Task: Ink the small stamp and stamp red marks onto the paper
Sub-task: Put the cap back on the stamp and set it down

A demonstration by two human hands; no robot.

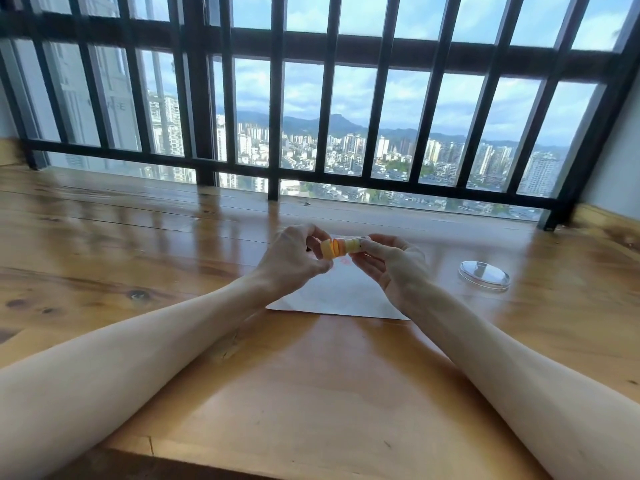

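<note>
Both hands raised above the white sheet of paper (341,292) on the glossy wooden table (311,393). Right hand (393,263) pinches the small yellow cylindrical stamp (353,244), long axis running left-right; left hand (294,259) grips a yellow-orange cap-like ink piece (330,248) touching the stamp's left end — likely inking or uncapping. Faint red mark (343,260) directly below. Paper open near side; clear round lid (484,275) lies well right.

Light source: bright daylight through the black barred window (332,98)
Glare: bar reflections streak the glossy wooden table (138,216)
Shadows: soft, under both forearms
Distortion: wide-angle bending of bars at the edges
Focus: slightly soft throughout, forearms blurred at the bottom corners
</note>
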